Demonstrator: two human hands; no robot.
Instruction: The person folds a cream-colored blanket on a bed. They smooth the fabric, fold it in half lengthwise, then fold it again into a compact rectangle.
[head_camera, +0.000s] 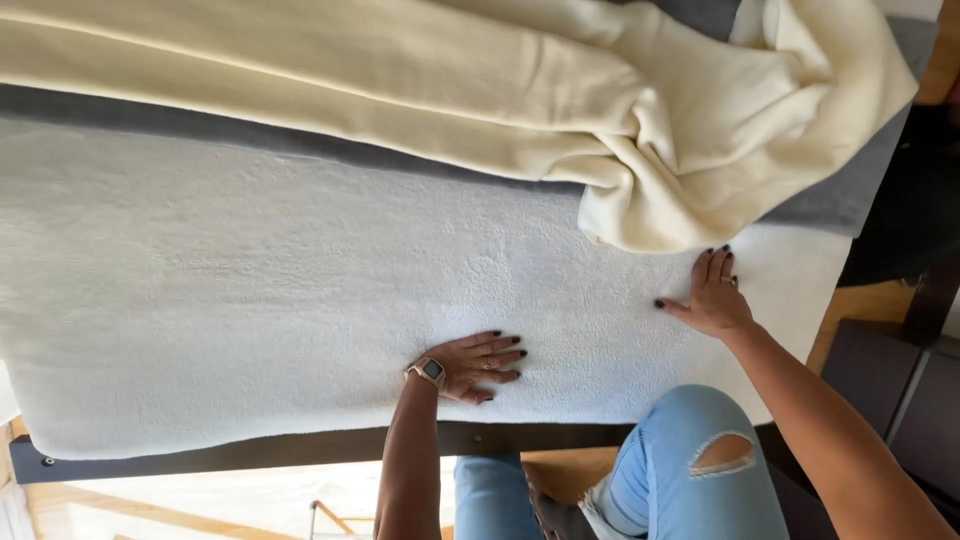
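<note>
Two hands lie flat, fingers spread, gripping nothing: left hand (478, 366) and right hand (712, 296) press the white fleecy cover (250, 300) beside a crumpled cream blanket (690, 120).

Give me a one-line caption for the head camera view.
Both hands, left and right, press flat on a white fleecy cover beside a bunched cream blanket.

The white fleece pad (250, 290) lies open leftward; the bunched cream blanket (690, 130) blocks the far right corner.
</note>
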